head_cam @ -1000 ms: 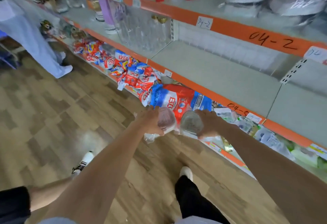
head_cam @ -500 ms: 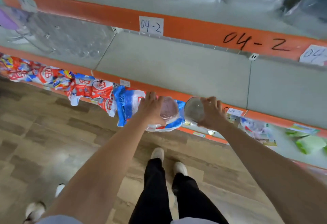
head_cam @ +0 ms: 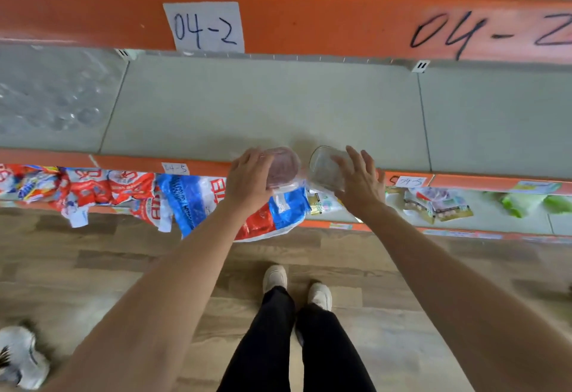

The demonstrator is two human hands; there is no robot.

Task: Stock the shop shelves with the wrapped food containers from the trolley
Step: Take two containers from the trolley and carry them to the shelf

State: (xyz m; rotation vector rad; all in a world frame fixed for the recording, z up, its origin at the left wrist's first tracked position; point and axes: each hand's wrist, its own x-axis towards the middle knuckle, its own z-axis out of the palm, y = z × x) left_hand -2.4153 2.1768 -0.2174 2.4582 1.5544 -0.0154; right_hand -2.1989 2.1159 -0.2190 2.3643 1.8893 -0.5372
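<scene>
Two wrapped tubs at the front lip of the grey shelf (head_cam: 266, 107), side by side, just apart. Pink tub (head_cam: 283, 165) in the left hand (head_cam: 249, 179), clear tub (head_cam: 326, 167) in the right hand (head_cam: 360, 179).

Left hand: fingers curled over the near side of the pink tub, gripping it. Right hand: fingers spread across the top of the clear tub, thumb side hidden; looks like a hold, not a flat push. The clear tub is tilted, far rim up. Can't tell if either base is touching the shelf yet; both overlap the orange edge strip (head_cam: 130, 164).

Progress, my read: early on this bay. The shelf section ahead shows no tubs, only bare grey. The section to its left holds clear glassware (head_cam: 55, 107), blurred. So these two are likely the first for this spot, not yet set down. Left to do: push them in, release, then fetch more. The trolley isn't in view, so remaining stock is unknown.

Around: paper label "04-2" (head_cam: 205, 26) on the rail above. Red and blue bags (head_cam: 192, 196) on the tier below. Wood floor (head_cam: 93, 268), person's white shoes (head_cam: 274, 277).
</scene>
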